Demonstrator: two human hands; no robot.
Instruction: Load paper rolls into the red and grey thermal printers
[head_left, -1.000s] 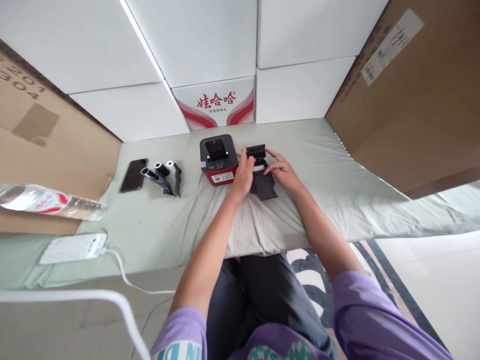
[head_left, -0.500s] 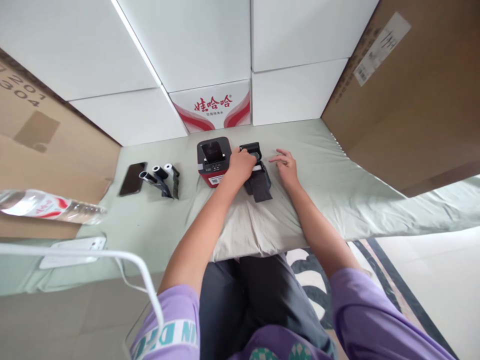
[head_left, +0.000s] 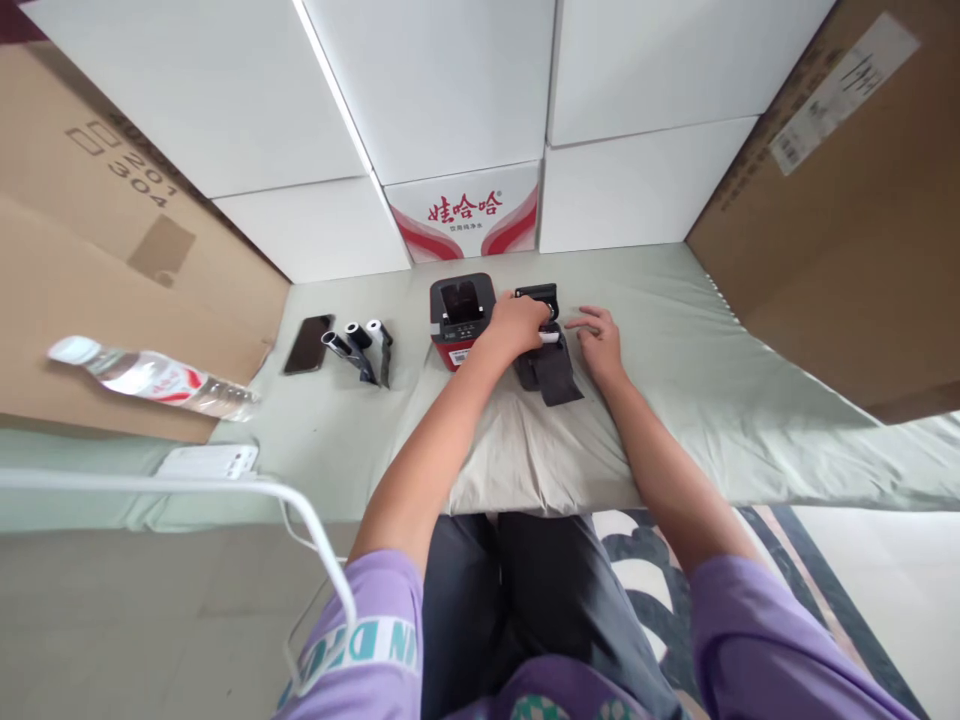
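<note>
A small black printer (head_left: 528, 373) stands with its lid (head_left: 541, 296) raised. Black ribbon (head_left: 557, 376) hangs out over its front, and a white roll core (head_left: 550, 338) shows inside. My left hand (head_left: 517, 326) reaches over the opening from the left, its fingers curled down between lid and core. What those fingertips hold is hidden. To the right of the printer, my right hand (head_left: 602, 346) rests near the cloth with its fingers apart and nothing in them. A red and black printer (head_left: 453, 345) sits close on the left.
Farther left, several ribbon rolls (head_left: 358, 336) stand beside a dark phone (head_left: 308, 345). A water bottle (head_left: 176, 384) and a white flat device (head_left: 208, 462) lie at the left. A white bar (head_left: 300, 498) crosses the near left. White cartons (head_left: 465, 90) and a brown carton (head_left: 847, 230) border the surface.
The view has shifted, so everything sits farther right in the picture. Both hands keep about the same places, the left in the open printer and the right beside it.
</note>
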